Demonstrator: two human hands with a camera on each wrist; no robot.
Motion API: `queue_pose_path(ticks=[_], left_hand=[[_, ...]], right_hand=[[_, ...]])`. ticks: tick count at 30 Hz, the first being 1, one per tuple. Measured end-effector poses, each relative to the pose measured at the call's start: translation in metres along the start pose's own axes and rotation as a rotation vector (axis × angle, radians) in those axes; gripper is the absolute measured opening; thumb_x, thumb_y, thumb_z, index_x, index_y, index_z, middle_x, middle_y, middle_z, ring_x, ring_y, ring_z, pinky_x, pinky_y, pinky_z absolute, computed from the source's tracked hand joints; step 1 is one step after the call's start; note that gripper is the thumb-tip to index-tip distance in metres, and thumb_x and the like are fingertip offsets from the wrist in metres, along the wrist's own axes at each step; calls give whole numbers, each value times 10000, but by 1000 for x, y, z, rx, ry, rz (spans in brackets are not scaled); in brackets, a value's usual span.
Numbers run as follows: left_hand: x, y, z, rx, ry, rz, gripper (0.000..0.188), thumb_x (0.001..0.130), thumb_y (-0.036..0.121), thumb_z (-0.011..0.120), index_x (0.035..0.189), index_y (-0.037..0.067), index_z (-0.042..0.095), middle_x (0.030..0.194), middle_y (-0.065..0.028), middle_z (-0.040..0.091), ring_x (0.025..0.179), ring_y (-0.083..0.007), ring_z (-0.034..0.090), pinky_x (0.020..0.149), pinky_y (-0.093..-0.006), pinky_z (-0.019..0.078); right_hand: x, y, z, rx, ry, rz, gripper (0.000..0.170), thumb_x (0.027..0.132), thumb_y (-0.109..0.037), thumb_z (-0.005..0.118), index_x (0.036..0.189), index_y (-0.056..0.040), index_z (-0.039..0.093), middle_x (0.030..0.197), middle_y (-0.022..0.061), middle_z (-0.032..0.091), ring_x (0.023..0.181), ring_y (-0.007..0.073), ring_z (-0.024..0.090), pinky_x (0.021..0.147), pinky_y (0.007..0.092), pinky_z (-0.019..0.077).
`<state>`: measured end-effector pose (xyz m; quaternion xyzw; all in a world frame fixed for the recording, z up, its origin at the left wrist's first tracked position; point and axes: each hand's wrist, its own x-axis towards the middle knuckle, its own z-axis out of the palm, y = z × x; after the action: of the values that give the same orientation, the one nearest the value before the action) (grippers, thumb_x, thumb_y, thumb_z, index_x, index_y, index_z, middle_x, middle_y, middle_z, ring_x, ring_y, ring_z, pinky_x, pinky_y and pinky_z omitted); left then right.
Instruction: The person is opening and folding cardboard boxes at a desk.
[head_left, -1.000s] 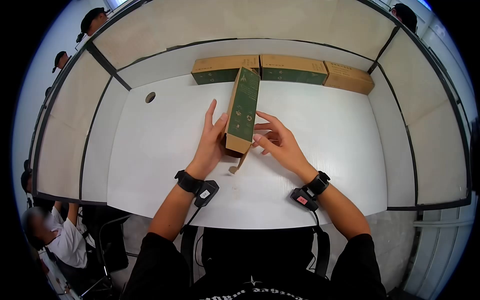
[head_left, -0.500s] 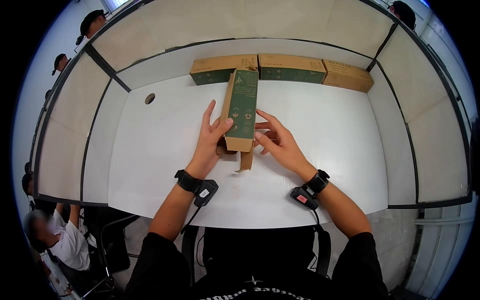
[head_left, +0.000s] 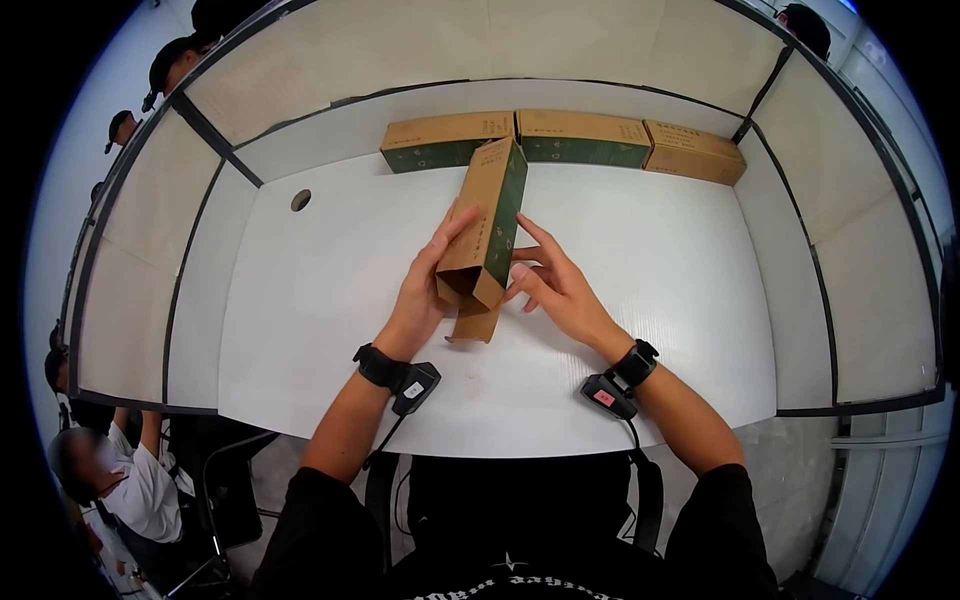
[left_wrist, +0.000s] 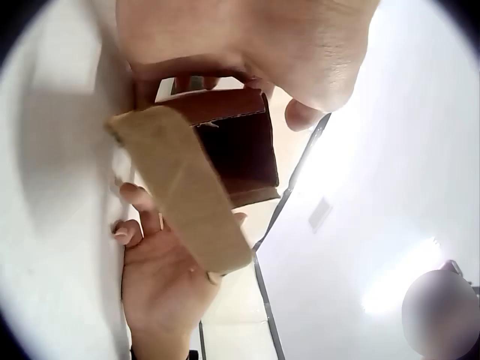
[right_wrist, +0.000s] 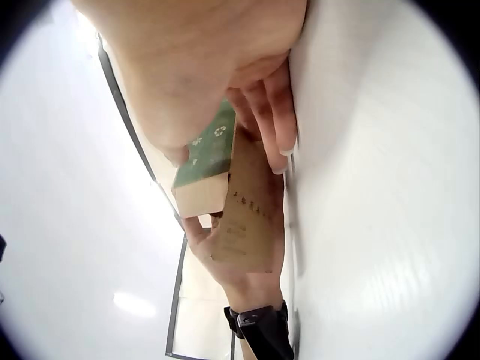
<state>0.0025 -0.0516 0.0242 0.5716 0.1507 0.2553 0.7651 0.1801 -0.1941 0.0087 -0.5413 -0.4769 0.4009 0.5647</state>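
A long cardboard box, brown with a green side, tilts between the hands above the white table. Its near end is open, showing a dark inside, with an end flap hanging down. My left hand grips the box from the left, thumb along the brown face. On the other side, the right hand lies loosely bent, index fingertip and thumb right at the green side. In the left wrist view the flap crosses in front of the right palm. The right wrist view shows the green side beside the thumb.
Three similar boxes stand in a row along the back wall: a left one, a middle one and a right one. The white table has a round hole at left. Partition panels enclose it.
The box has rolled about its length to the right, so the brown face and open end now show where the green face was on top. The right hand has barely moved.
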Motion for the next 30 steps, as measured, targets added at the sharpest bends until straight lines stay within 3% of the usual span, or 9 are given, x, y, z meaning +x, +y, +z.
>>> queue_pose_path(ticks=[3,4,7,10,14,19,23,24,30], left_hand=[[-1,-1,-3,-57,-27,9,655,1035,347,401,1656,145,349,1697,-83,337,1537,-238,357,1252,-415,294],[-3,3,0,-160,-42,-20,701,966,312,460,1629,91,397,1779,-75,112,1615,-243,192,1281,-413,207],[1,-2,-2,3,-65,124,698,985,331,482,1632,86,388,1776,-93,120,1616,-256,192,1275,-454,218],[1,2,-1,46,-79,146,719,995,361,545,1631,69,381,1773,-116,124,1617,-267,191,1246,-484,281],[1,-3,-1,160,-90,208,851,955,362,699,1657,78,310,1748,-136,187,1604,-269,219,1200,-478,360],[-1,-5,2,245,-107,252,1069,857,326,860,1688,118,221,1707,-133,253,1589,-283,239,1192,-481,376],[3,-10,-2,285,-82,223,926,860,231,866,1634,149,365,1712,-128,212,1557,-289,297,1191,-496,407],[3,-12,-2,273,-79,240,792,881,197,847,1568,143,457,1703,-124,215,1541,-303,325,1195,-500,419],[7,-14,-11,299,0,315,605,928,206,805,1466,92,552,1640,-140,333,1520,-318,365,1183,-464,453]], right_hand=[[0,0,0,27,24,-4,734,1098,-352,562,1691,-147,179,1389,223,582,964,195,728,709,303,582],[0,-2,0,42,47,-2,726,1104,-356,547,1693,-149,175,1377,215,583,959,193,725,704,303,584],[3,1,-2,87,76,12,702,1122,-379,493,1698,-157,161,1327,188,592,946,185,713,695,302,593],[4,4,-5,98,82,22,686,1132,-404,449,1702,-164,153,1284,167,596,957,178,700,688,299,601],[4,0,-4,122,90,28,697,1133,-426,431,1706,-168,128,1294,174,593,991,180,682,709,308,609],[3,-1,-3,57,50,-26,808,1100,-457,508,1707,-160,66,1504,228,494,1016,194,671,748,327,610],[2,-1,-2,-42,19,-3,961,1036,-432,659,1704,-133,36,1613,257,393,1022,198,668,761,327,597],[3,-2,-1,-113,29,-29,1029,998,-395,732,1701,-109,37,1563,267,456,1011,194,673,765,325,587],[1,-8,0,-107,19,17,983,999,-382,733,1690,-84,101,1425,285,585,899,184,698,757,314,581]])
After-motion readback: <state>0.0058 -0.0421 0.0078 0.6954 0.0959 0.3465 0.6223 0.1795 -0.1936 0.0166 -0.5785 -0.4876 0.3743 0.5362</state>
